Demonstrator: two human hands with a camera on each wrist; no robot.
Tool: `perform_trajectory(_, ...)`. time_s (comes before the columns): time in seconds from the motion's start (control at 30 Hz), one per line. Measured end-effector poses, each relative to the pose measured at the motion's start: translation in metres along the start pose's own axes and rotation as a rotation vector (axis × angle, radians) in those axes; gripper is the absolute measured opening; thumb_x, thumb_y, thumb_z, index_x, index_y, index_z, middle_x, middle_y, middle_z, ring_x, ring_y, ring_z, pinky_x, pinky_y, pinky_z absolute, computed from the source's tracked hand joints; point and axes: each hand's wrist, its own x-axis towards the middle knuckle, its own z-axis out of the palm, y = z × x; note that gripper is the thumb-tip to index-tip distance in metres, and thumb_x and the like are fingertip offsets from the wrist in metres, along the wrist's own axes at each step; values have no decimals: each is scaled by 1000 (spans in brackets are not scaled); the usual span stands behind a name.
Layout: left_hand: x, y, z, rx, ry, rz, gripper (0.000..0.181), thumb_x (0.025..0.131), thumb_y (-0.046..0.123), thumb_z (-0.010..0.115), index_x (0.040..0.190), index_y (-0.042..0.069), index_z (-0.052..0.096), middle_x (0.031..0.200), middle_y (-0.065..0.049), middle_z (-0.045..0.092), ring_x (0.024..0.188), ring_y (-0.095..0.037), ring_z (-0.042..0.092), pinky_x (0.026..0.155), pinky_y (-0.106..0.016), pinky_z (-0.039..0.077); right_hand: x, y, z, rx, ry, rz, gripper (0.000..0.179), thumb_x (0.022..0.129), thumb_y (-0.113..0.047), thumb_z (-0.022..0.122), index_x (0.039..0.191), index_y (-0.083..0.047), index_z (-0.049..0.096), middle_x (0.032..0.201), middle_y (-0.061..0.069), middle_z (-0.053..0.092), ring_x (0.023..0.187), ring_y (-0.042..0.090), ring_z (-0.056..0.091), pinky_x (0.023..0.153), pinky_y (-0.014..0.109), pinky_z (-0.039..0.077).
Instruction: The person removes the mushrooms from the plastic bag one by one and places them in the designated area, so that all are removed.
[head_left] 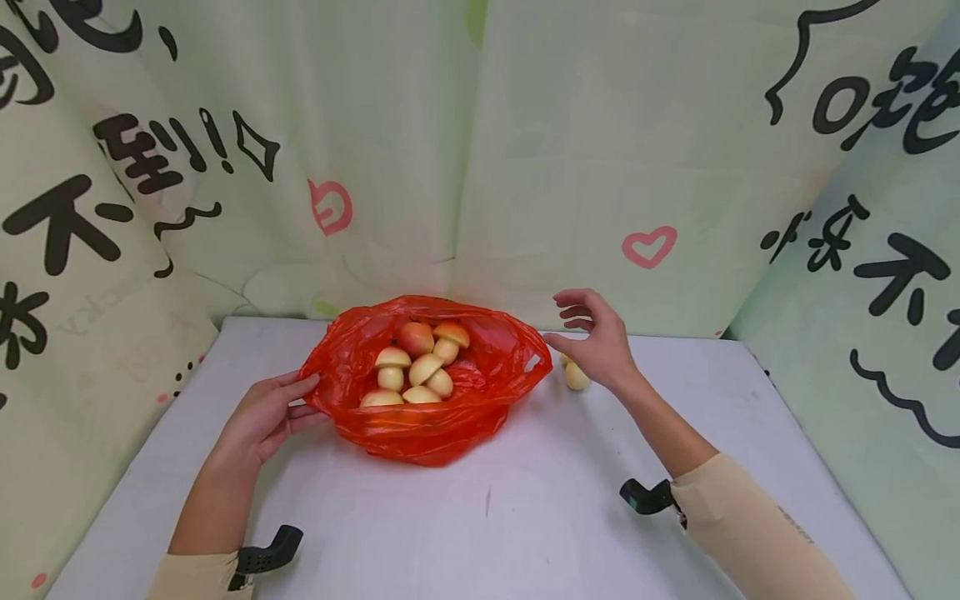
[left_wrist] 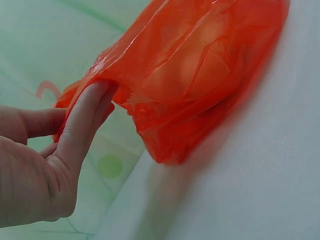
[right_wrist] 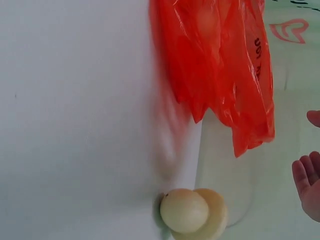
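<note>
A red plastic bag (head_left: 442,437) stands with its mouth spread wide, and several toy mushrooms (head_left: 426,368) with pale stems and tan or reddish caps lie inside. My left hand (head_left: 262,412) pinches the bag's left rim between thumb and fingers; the left wrist view has the fingers tucked under the red film (left_wrist: 200,65). Beside the right rim, my right hand (head_left: 600,346) is held up with fingers apart and nothing in them. Another pale mushroom (right_wrist: 185,210) lies on the table by the bag's right side, partly hidden behind the right hand in the head view.
The white table (head_left: 480,533) carries the bag near its back edge. A pale green curtain (head_left: 555,167) with black lettering and pink hearts hangs behind and along both sides. Each wrist bears a black camera mount (head_left: 272,552).
</note>
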Motion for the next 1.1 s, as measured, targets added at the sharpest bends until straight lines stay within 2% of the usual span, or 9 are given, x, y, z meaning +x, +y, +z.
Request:
perform_trajectory(0.07,0,0,-1,2,3,2,68,106,32,62,162,5,34,120,3,66,92,-14,79,90,-37,62,0,-5,4,45,-18,-29,59,87,-7,83,139,-7,56,136,12,62,119,29,62,98,23,58)
perform_trajectory(0.27,-2,1,-2,6,13,-4,66,106,31,60,162,5,34,119,3,65,93,-14,79,89,-36,63,-1,-20,21,155,-102,-62,53,88,-4,82,136,-8,59,132,10,62,119,35,64,102,45,59)
perform_trajectory(0.37,-3,1,-2,1,10,-6,67,106,31,61,162,5,34,120,3,65,93,-14,79,90,-36,62,-1,-25,29,201,-146,-77,51,89,-2,80,135,-5,59,132,15,61,120,41,63,102,45,59)
perform_trajectory(0.47,-3,1,-2,0,5,-10,67,106,31,61,162,5,34,120,3,65,93,-14,79,92,-38,61,-2,-28,36,240,-184,-76,49,90,-1,79,135,-2,59,134,20,60,120,44,62,102,49,58)
perform_trajectory(0.63,-1,0,-2,-2,4,-12,68,106,32,62,162,5,34,120,3,65,93,-14,79,92,-38,61,-3,-35,46,292,-236,-36,50,90,-2,79,135,-1,59,135,21,59,122,45,61,104,59,55)
perform_trajectory(0.73,-1,0,-1,-3,2,-8,68,106,32,62,162,5,34,118,4,66,92,-14,79,92,-39,61,-4,-39,51,320,-264,-26,50,90,-2,79,135,-1,59,134,22,60,122,45,61,104,58,55)
perform_trajectory(0.93,0,-1,0,-2,3,-2,67,106,31,62,161,4,34,116,4,67,91,-14,79,91,-39,62,-4,-43,62,345,-300,-3,47,90,-3,79,133,-3,61,129,13,64,120,37,65,103,44,59)
perform_trajectory(1.1,0,-1,1,1,4,-5,68,106,32,62,162,5,34,121,2,66,92,-14,79,90,-38,62,-5,-49,74,361,-339,-1,46,89,-3,81,131,-6,63,131,11,64,119,38,66,103,44,59)
